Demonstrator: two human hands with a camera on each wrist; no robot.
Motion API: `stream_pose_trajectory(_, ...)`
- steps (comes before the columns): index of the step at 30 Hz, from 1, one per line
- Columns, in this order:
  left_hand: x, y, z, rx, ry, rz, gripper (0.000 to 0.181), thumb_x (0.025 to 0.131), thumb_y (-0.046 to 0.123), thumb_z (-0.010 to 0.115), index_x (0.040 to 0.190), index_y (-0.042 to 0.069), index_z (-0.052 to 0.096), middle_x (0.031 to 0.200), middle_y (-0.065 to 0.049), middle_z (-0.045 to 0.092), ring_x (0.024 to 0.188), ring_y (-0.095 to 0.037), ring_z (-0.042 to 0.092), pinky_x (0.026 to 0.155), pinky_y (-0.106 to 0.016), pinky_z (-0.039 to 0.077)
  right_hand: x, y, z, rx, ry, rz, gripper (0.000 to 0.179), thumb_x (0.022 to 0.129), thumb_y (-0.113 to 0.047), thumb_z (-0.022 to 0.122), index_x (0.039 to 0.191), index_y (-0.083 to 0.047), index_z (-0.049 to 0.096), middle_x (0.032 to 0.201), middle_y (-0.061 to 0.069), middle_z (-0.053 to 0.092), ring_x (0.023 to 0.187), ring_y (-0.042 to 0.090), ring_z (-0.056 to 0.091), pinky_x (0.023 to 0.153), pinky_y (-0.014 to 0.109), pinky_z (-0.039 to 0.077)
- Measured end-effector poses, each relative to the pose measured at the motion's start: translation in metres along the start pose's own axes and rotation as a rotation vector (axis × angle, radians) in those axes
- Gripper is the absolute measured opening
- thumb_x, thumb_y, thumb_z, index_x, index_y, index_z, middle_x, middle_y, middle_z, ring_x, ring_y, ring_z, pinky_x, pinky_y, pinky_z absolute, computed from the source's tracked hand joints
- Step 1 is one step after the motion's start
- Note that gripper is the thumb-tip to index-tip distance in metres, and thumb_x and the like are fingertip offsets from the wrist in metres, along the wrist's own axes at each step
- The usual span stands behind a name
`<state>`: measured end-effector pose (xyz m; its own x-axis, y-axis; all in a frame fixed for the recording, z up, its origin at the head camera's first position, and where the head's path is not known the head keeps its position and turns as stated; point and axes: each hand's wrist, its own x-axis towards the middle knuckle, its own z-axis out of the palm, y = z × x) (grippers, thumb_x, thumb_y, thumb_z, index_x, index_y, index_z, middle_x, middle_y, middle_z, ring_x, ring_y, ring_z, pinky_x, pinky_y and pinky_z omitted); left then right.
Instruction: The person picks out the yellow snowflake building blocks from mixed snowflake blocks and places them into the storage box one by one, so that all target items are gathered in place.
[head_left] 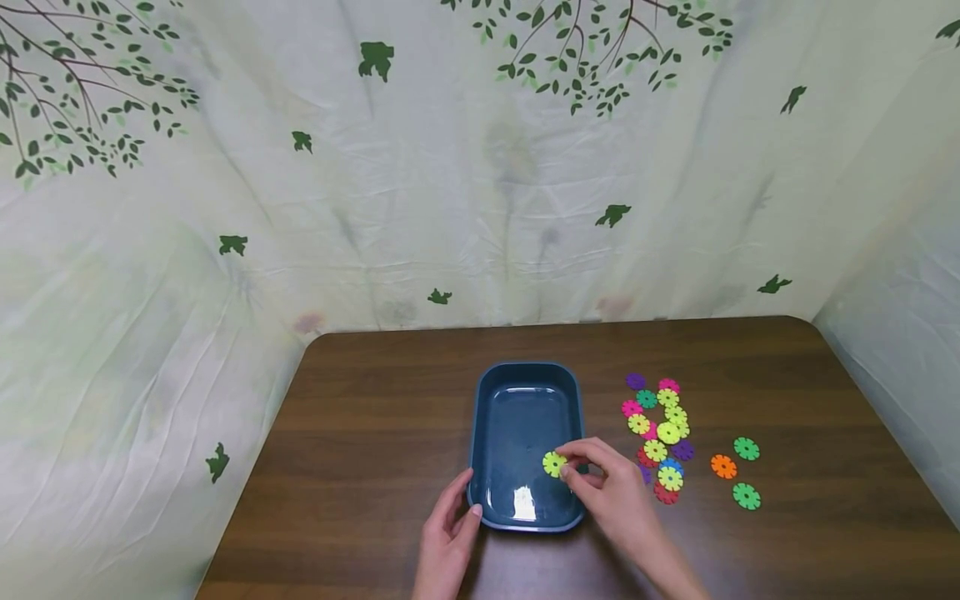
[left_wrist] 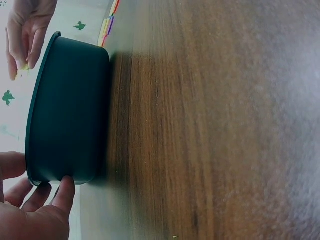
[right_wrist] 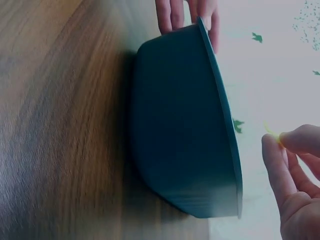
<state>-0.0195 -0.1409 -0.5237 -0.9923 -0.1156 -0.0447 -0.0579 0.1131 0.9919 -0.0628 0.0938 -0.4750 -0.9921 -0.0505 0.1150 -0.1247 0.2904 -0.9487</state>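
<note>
A yellow flower-shaped disc [head_left: 553, 464] with a notched edge is pinched between the thumb and index finger of my right hand [head_left: 617, 493]. This hand holds it above the rim of a deep blue plastic tray [head_left: 525, 528], over its inside. In the right wrist view the disc [right_wrist: 270, 129] shows almost edge-on at the fingertips. My left hand [head_left: 448, 533] holds the tray's near left corner, thumb at the front rim and fingers along the side. The left wrist view shows these fingertips against the tray wall [left_wrist: 70, 110].
Right of the tray lies a loose, overlapping cluster of flower discs, among them a purple disc [head_left: 635, 381] and a red disc [head_left: 666, 493]. Farther right are an orange disc [head_left: 723, 466] and two green discs [head_left: 746, 448]. A leaf-printed curtain [head_left: 480, 208] hangs behind the wooden table [head_left: 375, 433].
</note>
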Motion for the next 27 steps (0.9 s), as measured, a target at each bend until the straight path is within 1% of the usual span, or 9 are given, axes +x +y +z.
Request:
stream_pose_trajectory(2,0.0,0.001,0.0,0.004,-0.001,0.002,0.047,0.094,0.002,0.062,0.139,0.008,0.054,0.145,-0.015,0.047,0.136,-0.033,0.039,0.102,-0.035,0.044,-0.001,0.0,0.003,-0.01,-0.012,0.01,0.033,0.082,0.001,0.077,0.102,-0.025,0.073,0.096,-0.007,0.065,0.084,0.014,0.063,0.074,0.025,0.057)
stream_pose_trajectory(8,0.001,0.001,0.0,0.01,-0.004,-0.024,0.047,0.094,0.002,0.062,0.14,0.011,0.054,0.146,-0.014,0.047,0.136,-0.033,0.039,0.103,-0.04,0.043,-0.004,-0.001,0.011,-0.02,-0.035,0.015,0.034,0.083,0.0,0.077,0.101,-0.028,0.073,0.095,-0.009,0.065,0.085,0.014,0.062,0.073,0.024,0.057)
stream_pose_trajectory(12,0.001,0.001,0.001,0.017,-0.004,-0.027,0.047,0.094,0.002,0.062,0.14,0.011,0.054,0.146,-0.014,0.046,0.136,-0.033,0.039,0.103,-0.041,0.043,-0.006,0.001,0.015,-0.031,-0.065,0.016,0.033,0.084,-0.001,0.076,0.101,-0.029,0.072,0.096,-0.01,0.065,0.085,0.014,0.061,0.073,0.023,0.057)
stream_pose_trajectory(16,0.001,0.0,0.001,0.011,0.002,-0.011,0.047,0.093,0.0,0.062,0.139,0.01,0.054,0.145,-0.014,0.047,0.135,-0.032,0.04,0.103,-0.039,0.043,-0.007,0.003,0.018,-0.029,-0.096,0.023,0.03,0.085,-0.001,0.075,0.102,-0.027,0.073,0.096,-0.009,0.064,0.086,0.015,0.061,0.074,0.023,0.057)
stream_pose_trajectory(21,0.0,-0.001,0.001,0.015,0.007,-0.003,0.048,0.093,-0.001,0.062,0.139,0.008,0.054,0.145,-0.015,0.048,0.135,-0.033,0.041,0.102,-0.039,0.043,-0.006,0.004,0.02,-0.051,-0.121,0.024,0.027,0.086,-0.004,0.075,0.103,-0.025,0.073,0.095,-0.008,0.064,0.086,0.017,0.06,0.074,0.024,0.057)
stream_pose_trajectory(27,0.0,0.002,0.0,0.026,-0.001,-0.025,0.047,0.094,0.001,0.061,0.14,0.009,0.054,0.146,-0.016,0.047,0.136,-0.036,0.04,0.103,-0.041,0.043,-0.004,0.004,0.024,-0.082,-0.158,0.017,0.025,0.087,-0.006,0.074,0.104,-0.026,0.073,0.096,-0.009,0.063,0.087,0.017,0.059,0.074,0.022,0.057)
